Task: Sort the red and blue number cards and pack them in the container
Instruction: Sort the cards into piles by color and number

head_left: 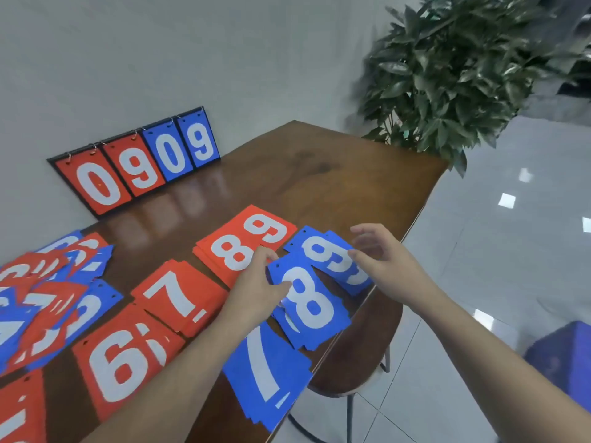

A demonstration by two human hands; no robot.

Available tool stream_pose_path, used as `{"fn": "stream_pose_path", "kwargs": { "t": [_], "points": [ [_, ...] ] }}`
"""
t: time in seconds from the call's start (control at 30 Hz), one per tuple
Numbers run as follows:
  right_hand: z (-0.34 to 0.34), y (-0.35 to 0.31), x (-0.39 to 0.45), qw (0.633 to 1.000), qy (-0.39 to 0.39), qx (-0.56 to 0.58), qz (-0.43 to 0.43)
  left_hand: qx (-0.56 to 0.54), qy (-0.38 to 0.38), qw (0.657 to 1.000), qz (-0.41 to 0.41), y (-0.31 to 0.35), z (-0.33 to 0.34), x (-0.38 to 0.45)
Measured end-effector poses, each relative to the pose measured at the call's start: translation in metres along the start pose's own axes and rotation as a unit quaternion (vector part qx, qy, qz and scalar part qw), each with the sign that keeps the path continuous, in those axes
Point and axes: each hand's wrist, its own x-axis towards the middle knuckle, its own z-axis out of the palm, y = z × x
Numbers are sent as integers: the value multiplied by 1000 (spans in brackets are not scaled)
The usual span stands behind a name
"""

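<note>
Sorted stacks of number cards lie on the brown table (335,174): red 9 (267,227), red 8 (230,254), red 7 (176,298), red 6 (121,362), blue 9 (329,257), blue 8 (308,306) and blue 7 (265,369). My left hand (256,284) rests at the left edge of the blue 8 stack, thumb on the top card. My right hand (382,255) hovers over the right side of the blue 9 stack with fingers loosely curled and fingertips at the card's edge.
A mixed heap of red and blue cards (41,292) lies at the table's left. A flip scoreboard (137,161) reading 0909 leans on the wall. A potted plant (463,68) stands past the far corner. A stool (358,362) and blue box (563,356) sit right.
</note>
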Motion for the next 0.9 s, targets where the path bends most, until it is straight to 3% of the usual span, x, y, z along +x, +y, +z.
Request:
{"fn": "stream_pose_path", "kwargs": {
  "t": [0.13,0.2,0.33,0.6,0.9],
  "points": [
    [2,3,8,1000,-23,-19,6,234,71,966,82,-7,6,3],
    [7,0,12,999,-44,-26,9,265,89,956,96,-8,3,3],
    [26,-10,20,996,-77,-33,7,248,111,959,84,-21,-15,-5],
    [109,-47,28,984,-168,-16,-64,224,182,957,-15,-73,-99,-54],
    [226,-117,19,942,-298,-34,-150,204,281,928,-134,-143,-193,-145]
  ]
}}
